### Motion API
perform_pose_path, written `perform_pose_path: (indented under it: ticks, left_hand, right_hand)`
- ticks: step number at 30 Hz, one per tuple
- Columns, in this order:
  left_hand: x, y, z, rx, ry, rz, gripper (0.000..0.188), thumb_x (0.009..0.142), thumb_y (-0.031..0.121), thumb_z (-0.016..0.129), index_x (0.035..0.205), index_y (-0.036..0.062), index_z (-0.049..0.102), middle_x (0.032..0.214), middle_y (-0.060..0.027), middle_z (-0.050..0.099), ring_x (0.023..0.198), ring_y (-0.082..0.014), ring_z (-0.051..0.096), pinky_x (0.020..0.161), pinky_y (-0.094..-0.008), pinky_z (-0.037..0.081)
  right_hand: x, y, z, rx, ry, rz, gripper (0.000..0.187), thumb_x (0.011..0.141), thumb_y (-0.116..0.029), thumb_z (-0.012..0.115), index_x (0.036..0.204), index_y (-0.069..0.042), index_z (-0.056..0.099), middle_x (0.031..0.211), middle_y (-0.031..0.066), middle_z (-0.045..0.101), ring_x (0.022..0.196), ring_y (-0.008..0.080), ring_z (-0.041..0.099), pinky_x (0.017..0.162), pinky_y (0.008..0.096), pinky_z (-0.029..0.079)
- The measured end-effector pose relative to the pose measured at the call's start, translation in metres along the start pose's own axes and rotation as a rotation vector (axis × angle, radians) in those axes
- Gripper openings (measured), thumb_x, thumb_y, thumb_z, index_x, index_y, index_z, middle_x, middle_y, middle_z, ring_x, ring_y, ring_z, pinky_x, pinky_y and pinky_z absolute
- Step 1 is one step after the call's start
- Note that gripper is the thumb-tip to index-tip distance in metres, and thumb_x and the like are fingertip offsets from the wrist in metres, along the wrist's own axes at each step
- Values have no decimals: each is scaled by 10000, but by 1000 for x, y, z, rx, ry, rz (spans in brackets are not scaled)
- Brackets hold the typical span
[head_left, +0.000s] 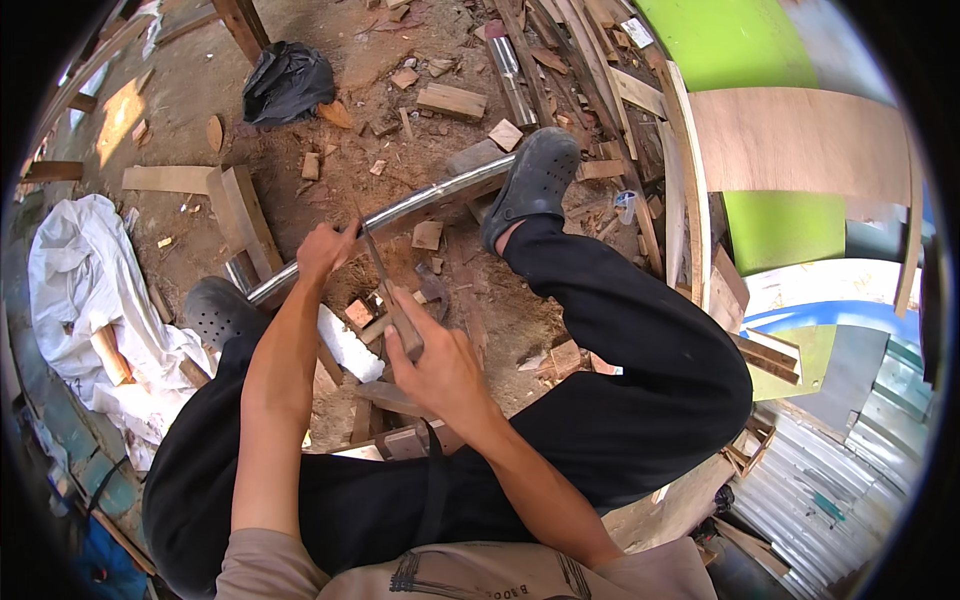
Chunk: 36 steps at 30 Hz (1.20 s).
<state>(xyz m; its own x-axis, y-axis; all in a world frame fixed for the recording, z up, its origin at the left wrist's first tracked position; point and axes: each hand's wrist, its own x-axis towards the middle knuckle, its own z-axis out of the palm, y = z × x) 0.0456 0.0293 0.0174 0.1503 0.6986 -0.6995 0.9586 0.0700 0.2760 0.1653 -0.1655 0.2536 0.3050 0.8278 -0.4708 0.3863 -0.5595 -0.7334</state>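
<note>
A long silver metal bar slants across the ground in front of me, rising to the right. One end lies by my left shoe, the other by my right shoe; both are dark clogs with holes. My left hand is closed around the bar left of its middle. In my right hand, below the bar, is a tool with a wooden handle and a narrow dark blade. The blade's far end meets the bar just beside my left fingers. The blade's exact kind is unclear.
Wood offcuts litter the dirt ground. A black plastic bag lies at the far left, and a white sheet nearer on that side. Long boards, green panels and corrugated metal fill the right.
</note>
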Motion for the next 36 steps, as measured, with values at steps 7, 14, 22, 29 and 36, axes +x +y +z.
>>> perform_pose_path:
  ticks: [7, 14, 22, 29, 36]
  left_hand:
    - [4, -2, 3, -5, 28, 2, 757, 909, 659, 511, 1119, -25, 758, 1142, -283, 729, 1092, -440, 695, 967, -491, 530]
    - [-3, -2, -1, -53, 53, 11, 756, 903, 657, 519, 1042, -44, 765, 1064, -303, 734, 1036, -454, 707, 940, -505, 535]
    - [0, -4, 1, -31, 48, -9, 775, 899, 664, 510, 1071, -49, 760, 1087, -308, 729, 1061, -456, 704, 951, -497, 536]
    - [-1, -5, 4, -38, 32, -13, 795, 884, 680, 513, 1107, -43, 757, 1125, -302, 726, 1096, -441, 700, 963, -493, 538]
    - [2, 7, 5, -32, 30, -3, 788, 884, 669, 531, 1109, -54, 751, 1128, -300, 725, 1099, -440, 698, 968, -496, 537]
  right_hand:
    - [-6, -17, -7, -46, -48, 20, 549, 964, -237, 636, 1479, -97, 508, 658, 294, 650, 690, 519, 673, 709, 592, 550]
    - [-4, -12, -1, -19, 14, -43, 525, 964, -208, 650, 1452, -38, 558, 636, 292, 627, 591, 450, 669, 623, 506, 533]
    - [-1, -16, -4, -34, -32, 13, 539, 963, -203, 642, 1473, -58, 550, 754, 328, 670, 680, 465, 700, 690, 506, 551]
    - [5, -2, 3, -33, 12, -28, 517, 966, -181, 647, 1453, -32, 560, 952, 325, 710, 807, 475, 719, 778, 471, 570]
    - [46, 1, 13, -14, 34, 60, 495, 968, -169, 652, 1431, -13, 575, 994, 313, 726, 854, 441, 739, 785, 453, 575]
